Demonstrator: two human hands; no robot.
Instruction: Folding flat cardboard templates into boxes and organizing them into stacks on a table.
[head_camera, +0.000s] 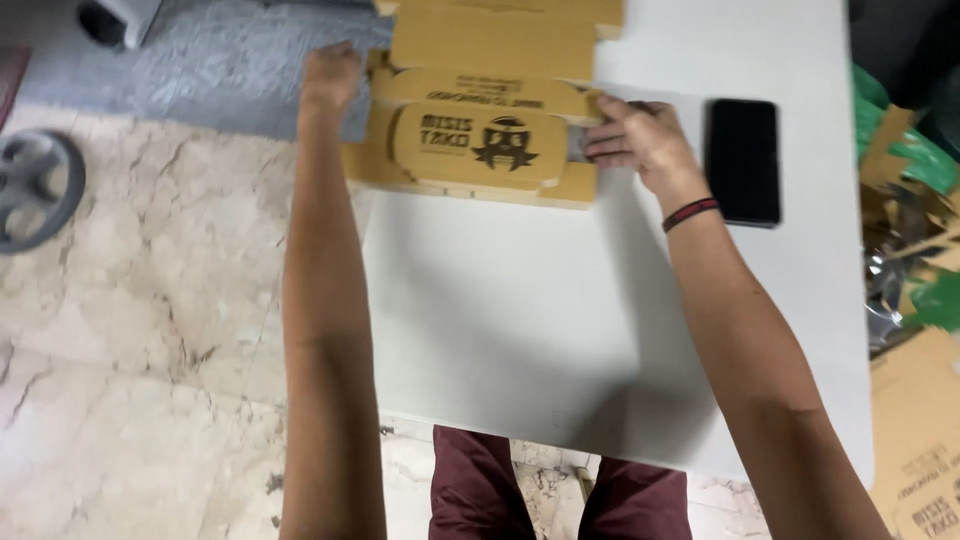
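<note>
A flat brown cardboard box blank (480, 140), printed in black and partly folded, lay at the far left of the white desk (520, 320), its left edge overhanging the desk side. The left hand (332, 75) was closed in a loose fist against the blank's left flap; what it pinched could not be told. The right hand (640, 140) pressed the blank's right end, fingers bent over the flap. A red-and-black band (690, 212) circled the right wrist. A black phone (743, 160) lay just beside that hand, screen dark. Right of the desk stood more brown and green cardboard (915, 190). The floor (140, 300) was pale veined marble; a grey weight plate (35, 190) rested there.
</note>
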